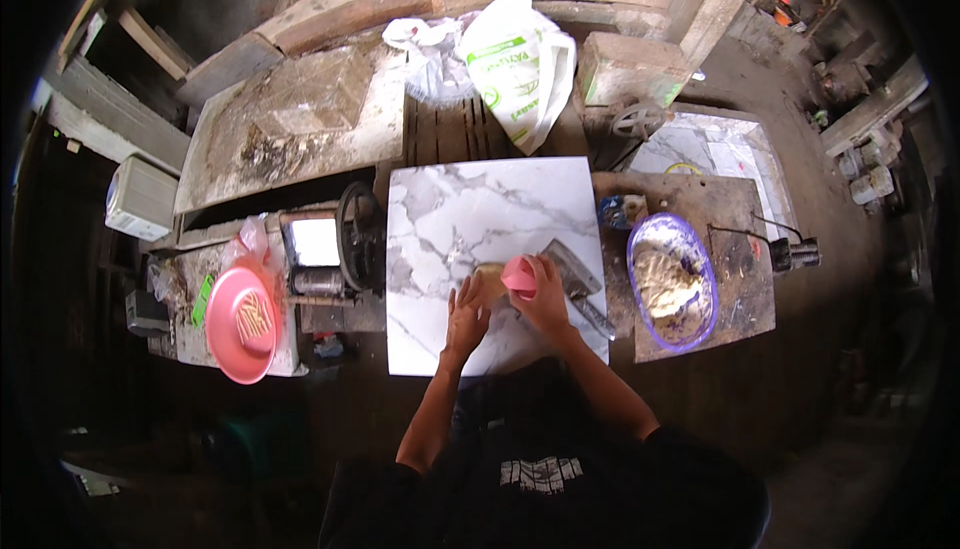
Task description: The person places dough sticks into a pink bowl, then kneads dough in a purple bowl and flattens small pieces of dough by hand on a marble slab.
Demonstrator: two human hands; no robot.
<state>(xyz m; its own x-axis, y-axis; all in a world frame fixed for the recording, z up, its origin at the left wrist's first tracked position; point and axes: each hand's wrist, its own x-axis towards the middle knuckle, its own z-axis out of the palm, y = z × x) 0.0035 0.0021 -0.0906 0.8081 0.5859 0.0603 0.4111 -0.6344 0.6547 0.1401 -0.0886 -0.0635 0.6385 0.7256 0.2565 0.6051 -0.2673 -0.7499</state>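
At the far left of my bench (330, 344) stands one round pink plastic plate (241, 324), shallow, holding a small heap of thin pale strips. Just beside it sits one metal hand-crank machine (335, 249), dark and worn, with a round black wheel on its right side. Next comes one square marble slab (480, 249), white with grey veining, smooth and glossy, lying flat in the middle of the bench.

My left hand (466, 317) rests palm down on the slab, fingers spread and flat, gripping nothing; the forearm runs up from the lower edge, wrist straight. Its fingertips lie just beside one small lump of tan dough (489, 279), soft and rounded, on the slab's lower middle.

My right hand (545, 299) is curled around one small pink plastic cup (519, 276), fingers closed on it, the cup tilted at the dough's right side. The right elbow is bent outward.

Under that hand lies one flat grey metal scraper (575, 274), its handle pointing toward the lower right. Further right sits one oval purple-rimmed bowl (632, 249) holding a rough, lumpy mass of pale dough.
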